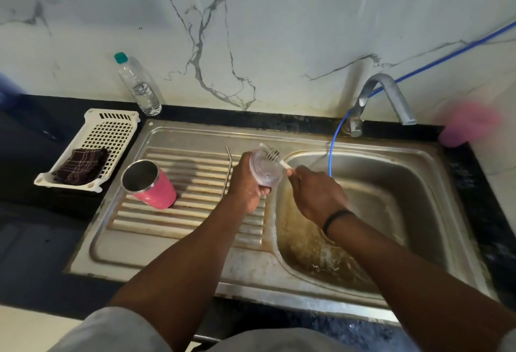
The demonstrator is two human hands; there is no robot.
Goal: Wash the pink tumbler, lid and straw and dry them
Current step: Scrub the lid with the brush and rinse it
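We are at the lid-scrubbing step. Our left hand (247,184) grips the clear lid (265,168), fingers curled round its rim, and holds it on edge above the seam between the ribbed drainboard (195,212) and the sink basin (377,212). Our right hand (315,192) is closed on the white handle of a small brush (275,156), whose bristle head rests against the upper face of the lid.

The pink tumbler (152,184) stands tilted on the drainboard, mouth open toward the camera, well apart from both hands. The metal straw (227,173) lies along the ribs between the tumbler and our left hand. A dark checked cloth (82,166) lies in the white tray (111,125) on the counter, left of the sink.

No water is seen leaving the tap (388,97), though the basin floor looks wet. We judge that the tumbler and straw are either waiting or already washed; the view does not settle which. The next move calls for working the bristles across the lid's face and round its straw opening, then rinsing the lid over the basin.
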